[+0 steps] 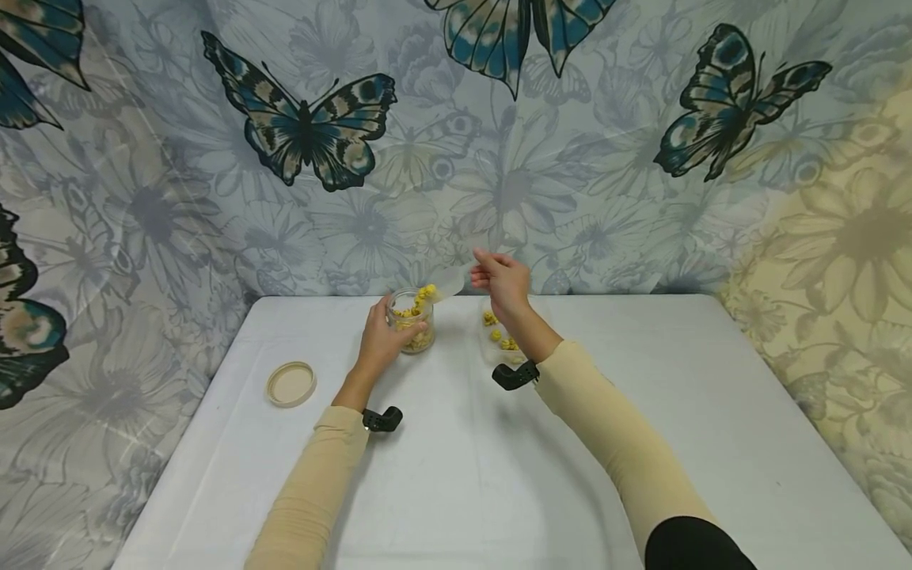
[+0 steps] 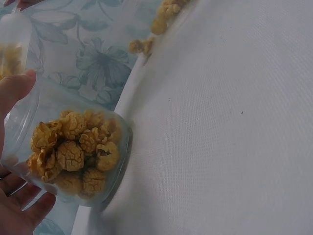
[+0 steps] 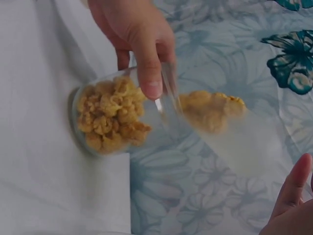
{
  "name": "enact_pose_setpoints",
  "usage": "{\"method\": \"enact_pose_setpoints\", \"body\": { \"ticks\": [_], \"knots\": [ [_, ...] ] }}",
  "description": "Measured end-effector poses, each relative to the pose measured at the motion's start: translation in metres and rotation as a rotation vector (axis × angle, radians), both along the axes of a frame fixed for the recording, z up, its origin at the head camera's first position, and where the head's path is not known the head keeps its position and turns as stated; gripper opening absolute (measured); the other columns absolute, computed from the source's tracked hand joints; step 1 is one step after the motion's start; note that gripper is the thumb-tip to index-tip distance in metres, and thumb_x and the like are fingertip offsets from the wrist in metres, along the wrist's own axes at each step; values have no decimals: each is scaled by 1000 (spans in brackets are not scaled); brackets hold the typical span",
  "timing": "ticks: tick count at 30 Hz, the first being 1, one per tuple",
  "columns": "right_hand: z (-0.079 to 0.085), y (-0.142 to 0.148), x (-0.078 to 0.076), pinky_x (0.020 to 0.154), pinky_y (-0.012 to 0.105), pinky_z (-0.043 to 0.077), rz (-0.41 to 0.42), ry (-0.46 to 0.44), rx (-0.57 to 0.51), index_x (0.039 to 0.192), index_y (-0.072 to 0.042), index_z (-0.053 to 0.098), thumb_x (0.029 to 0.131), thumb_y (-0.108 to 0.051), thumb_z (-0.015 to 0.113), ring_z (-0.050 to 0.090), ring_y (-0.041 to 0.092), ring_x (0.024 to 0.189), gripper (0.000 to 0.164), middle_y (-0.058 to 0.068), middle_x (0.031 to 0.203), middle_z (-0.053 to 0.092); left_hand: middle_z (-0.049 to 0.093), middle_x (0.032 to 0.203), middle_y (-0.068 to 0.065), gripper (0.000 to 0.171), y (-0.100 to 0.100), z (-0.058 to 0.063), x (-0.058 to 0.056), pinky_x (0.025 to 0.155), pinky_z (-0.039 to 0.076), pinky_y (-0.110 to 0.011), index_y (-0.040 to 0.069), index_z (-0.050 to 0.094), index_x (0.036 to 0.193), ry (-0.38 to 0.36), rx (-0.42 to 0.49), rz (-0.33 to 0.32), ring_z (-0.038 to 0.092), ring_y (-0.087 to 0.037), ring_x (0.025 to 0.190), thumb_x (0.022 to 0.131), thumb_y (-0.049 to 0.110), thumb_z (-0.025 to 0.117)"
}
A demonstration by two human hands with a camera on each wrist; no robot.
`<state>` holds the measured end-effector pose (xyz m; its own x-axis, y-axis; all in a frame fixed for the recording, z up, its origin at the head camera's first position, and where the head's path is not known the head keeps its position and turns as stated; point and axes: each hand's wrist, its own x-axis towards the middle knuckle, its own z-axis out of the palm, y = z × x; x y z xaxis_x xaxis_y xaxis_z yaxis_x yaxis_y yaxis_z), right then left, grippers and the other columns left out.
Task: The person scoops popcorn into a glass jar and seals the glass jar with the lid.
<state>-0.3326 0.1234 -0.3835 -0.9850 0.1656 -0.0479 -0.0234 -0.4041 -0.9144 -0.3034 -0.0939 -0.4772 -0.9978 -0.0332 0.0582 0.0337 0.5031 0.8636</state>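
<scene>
A small glass jar (image 1: 413,323) partly filled with yellow popcorn stands on the white table (image 1: 456,475). My left hand (image 1: 388,328) grips its side; the thumb (image 3: 148,68) lies across the glass. My right hand (image 1: 486,273) is raised just right of the jar and pinches a translucent scoop (image 1: 445,283). The scoop (image 3: 230,129) is tilted toward the jar mouth with popcorn at its tip. In the left wrist view the jar (image 2: 78,154) shows popcorn packed at its base, held by the left hand (image 2: 14,196). Loose popcorn (image 1: 499,332) lies on a clear sheet under my right wrist.
A beige jar lid (image 1: 290,384) lies flat at the table's left. A butterfly-patterned cloth (image 1: 456,158) hangs behind the table's far edge. More loose popcorn (image 2: 161,19) shows near that edge.
</scene>
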Motion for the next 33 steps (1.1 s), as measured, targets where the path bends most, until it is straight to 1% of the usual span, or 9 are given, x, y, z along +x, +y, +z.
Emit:
{"method": "enact_pose_setpoints", "body": {
  "ticks": [4,11,17,21,27,33],
  "knots": [
    [1,-3,-1,48,19,54,-10,-3,14,94,-2,63,89,-16,72,61,9,48,18,2,60,65,37,148,-19,101,0,1,0,117,30,-52,7,27,152,-1,4,-1,35,-36,141,77,52,77],
    [4,-5,-1,47,19,53,-5,7,11,90,-2,63,89,-13,71,61,9,47,14,2,59,65,36,149,-18,101,0,1,1,118,29,-52,8,27,152,-4,-5,5,34,-35,142,77,53,76],
    [7,-7,0,47,20,53,-1,17,15,86,-3,62,89,-13,72,60,9,46,13,2,58,65,36,150,-18,100,0,0,0,118,29,-53,7,26,152,-5,-5,1,34,-35,142,77,52,76],
    [7,-9,-1,46,20,53,-1,40,45,85,-4,64,88,-13,73,60,9,46,13,1,58,64,36,149,-18,99,0,0,-1,118,29,-53,8,27,152,-10,-7,3,34,-35,142,78,51,77],
    [8,-15,-2,46,20,53,13,95,121,86,-3,65,88,-14,73,60,8,46,14,0,58,64,36,149,-17,99,0,1,0,118,29,-52,9,27,152,-19,-7,1,34,-34,142,78,52,77],
    [12,-18,1,47,20,53,23,101,141,86,-3,65,88,-14,73,60,9,47,14,1,59,63,37,148,-16,99,0,1,0,117,30,-52,10,27,152,-18,1,2,36,-34,141,78,51,77]
  ]
}}
